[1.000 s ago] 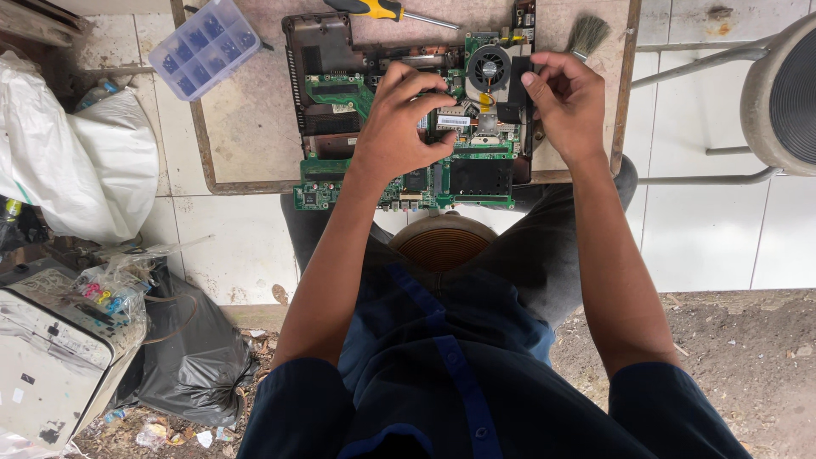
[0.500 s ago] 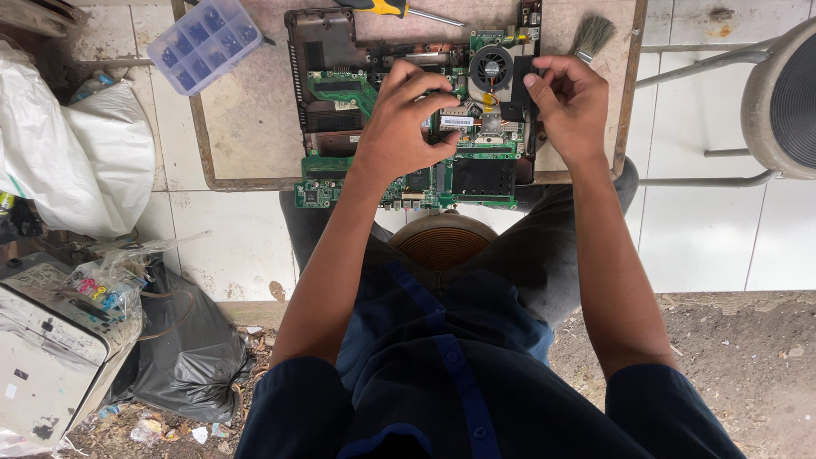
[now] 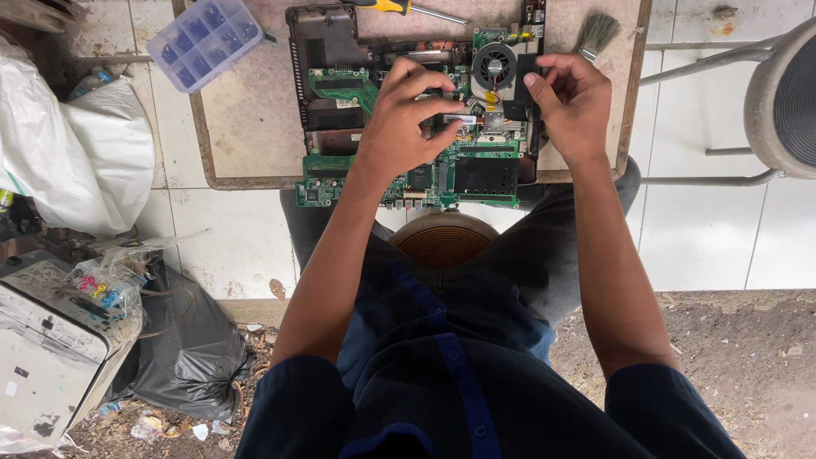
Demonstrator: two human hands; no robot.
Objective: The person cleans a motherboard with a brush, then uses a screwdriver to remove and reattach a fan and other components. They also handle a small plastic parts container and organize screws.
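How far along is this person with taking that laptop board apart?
Done: the green circuit board lies bare on the dark laptop shell. In hand: the left hand and right hand work beside the round cooling fan. Left: the fan sits on the board; the screwdriver lies unused.

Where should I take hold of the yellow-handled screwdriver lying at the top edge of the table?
Grip the yellow-and-black handle of the screwdriver, coming from the near side over the open dark laptop base. It lies flat, with its bare metal shaft pointing right; the handle is the thick part. Both the left hand and the right hand are on the green circuit board.
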